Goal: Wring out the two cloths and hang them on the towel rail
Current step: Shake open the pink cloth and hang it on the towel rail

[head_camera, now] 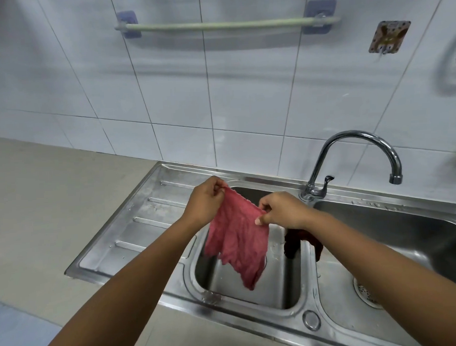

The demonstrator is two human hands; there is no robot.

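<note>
While both hands pinch it, pink cloth (236, 240) hangs.

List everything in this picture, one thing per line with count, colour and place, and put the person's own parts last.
pink cloth: one, pink, held spread out over the small left basin
dark cloth: one, dark red, draped over the divider between the basins, partly behind the right forearm
sink: one, steel, two basins with a ribbed drainboard on the left
tap: one, chrome, behind the basins
towel rail: one, pale green on blue mounts, high on the tiled wall, bare
wall hook: one, brown patterned, right of the rail
counter: beige, left of the sink
left hand: pinching the cloth's upper left corner
right hand: pinching its upper right corner
</note>
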